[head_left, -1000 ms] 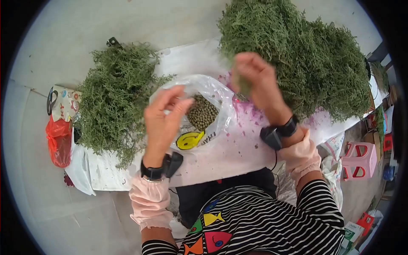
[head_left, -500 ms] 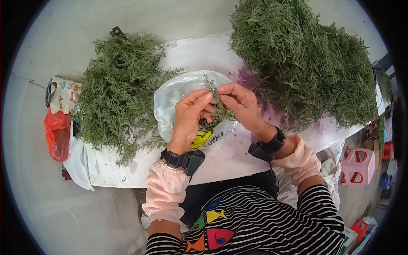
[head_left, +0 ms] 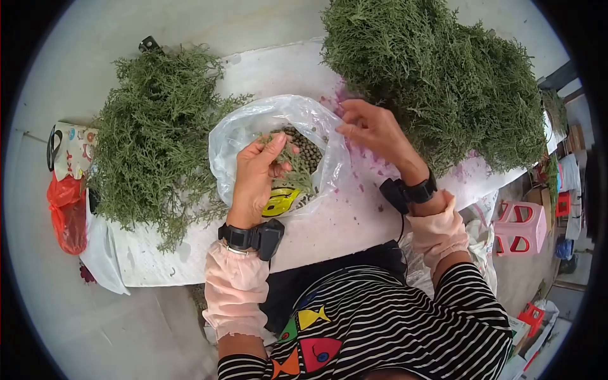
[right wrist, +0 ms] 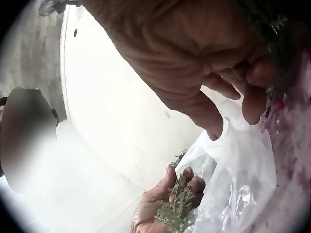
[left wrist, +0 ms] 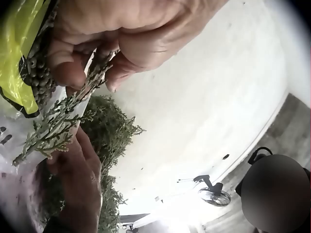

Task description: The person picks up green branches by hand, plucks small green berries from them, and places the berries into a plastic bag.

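Note:
My left hand (head_left: 253, 174) pinches a green evergreen sprig (head_left: 297, 170) between thumb and fingers, over the mouth of a clear plastic bag (head_left: 231, 145). Inside the bag lie many small round greenish-brown cones or berries (head_left: 309, 152). In the left wrist view the sprig (left wrist: 58, 121) slants down from the fingertips. My right hand (head_left: 380, 134) hovers just right of the bag's rim, its fingers loosely bent. The right wrist view shows a gap between its thumb and fingers (right wrist: 206, 116), with nothing held there.
A large pile of evergreen branches (head_left: 437, 82) fills the table's back right; a smaller pile (head_left: 158, 133) lies left of the bag. Purple stains mark the white table cover (head_left: 329, 231). A red bag (head_left: 66, 215) hangs at the left edge; a pink stool (head_left: 522, 225) stands at right.
Both hands met on the sprig over the bag half a second ago. Now they are apart: the left keeps the sprig and is further left, while the right has drawn away to the right.

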